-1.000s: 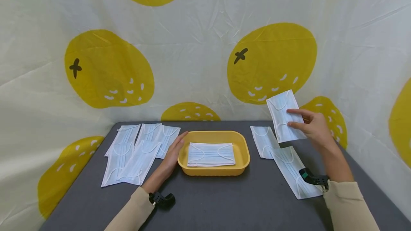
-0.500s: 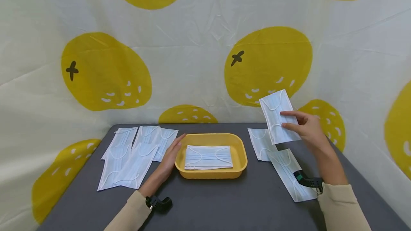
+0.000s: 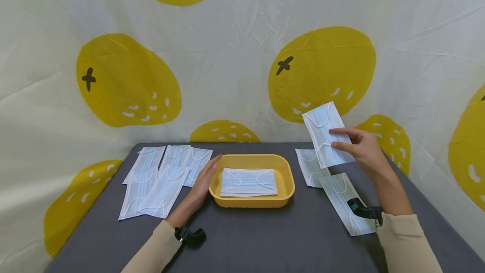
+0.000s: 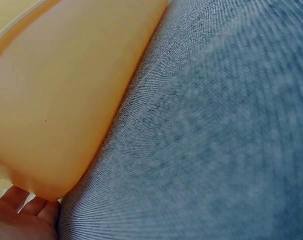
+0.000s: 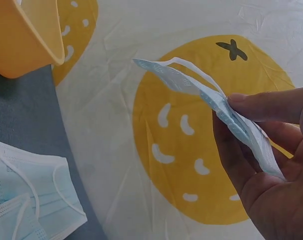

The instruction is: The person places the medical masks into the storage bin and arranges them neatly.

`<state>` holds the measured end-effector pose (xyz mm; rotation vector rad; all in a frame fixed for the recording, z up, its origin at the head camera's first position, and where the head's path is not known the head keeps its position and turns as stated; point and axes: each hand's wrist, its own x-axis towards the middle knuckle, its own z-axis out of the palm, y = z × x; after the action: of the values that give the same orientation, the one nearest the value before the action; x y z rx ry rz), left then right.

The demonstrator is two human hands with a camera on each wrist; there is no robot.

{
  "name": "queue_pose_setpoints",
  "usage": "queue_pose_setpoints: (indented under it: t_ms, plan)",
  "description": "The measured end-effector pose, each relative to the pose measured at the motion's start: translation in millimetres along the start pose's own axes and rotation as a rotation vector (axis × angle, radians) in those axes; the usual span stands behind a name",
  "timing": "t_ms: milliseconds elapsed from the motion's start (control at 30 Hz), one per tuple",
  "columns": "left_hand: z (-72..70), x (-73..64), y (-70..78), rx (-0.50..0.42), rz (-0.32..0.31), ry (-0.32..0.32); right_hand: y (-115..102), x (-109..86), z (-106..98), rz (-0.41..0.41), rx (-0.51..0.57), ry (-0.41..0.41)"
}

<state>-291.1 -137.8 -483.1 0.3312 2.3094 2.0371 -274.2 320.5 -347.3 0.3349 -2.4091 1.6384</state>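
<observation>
My right hand (image 3: 361,146) pinches a pale blue face mask (image 3: 322,132) by its right side, raised above the table's far right part. The right wrist view shows that mask (image 5: 224,112) nearly edge-on between thumb and fingers. At the left end of the yellow tray (image 3: 251,202), my left hand (image 3: 202,182) rests against the outer wall with fairly straight fingers. In the left wrist view those fingers (image 4: 29,207) touch the tray's corner. Inside the tray lies a face mask (image 3: 249,182), flat and crosswise; whether others lie beneath it I cannot tell.
Several face masks (image 3: 155,184) overlap on the left of the dark grey table (image 3: 257,239). Two more masks, a rear one (image 3: 308,165) and a front one (image 3: 346,203), lie on the right under my right arm. A fruit-patterned curtain (image 3: 227,66) hangs behind the table.
My right hand has moved a little to the left with the pinched mask. The left hand stays against the tray. The head view dipped slightly and came back.
</observation>
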Motion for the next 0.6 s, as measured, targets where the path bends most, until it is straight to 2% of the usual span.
queue_pose_setpoints:
  t_ms: [200, 600]
  plan:
    - [0.0, 1.6, 0.3, -0.005, -0.005, 0.004, -1.5, -0.8, 0.9, -0.019, -0.039, 0.006]
    - [1.1, 2.1, 0.8, 0.018, -0.005, 0.016, -0.6, 2.8, 7.5, -0.037, -0.038, -0.006]
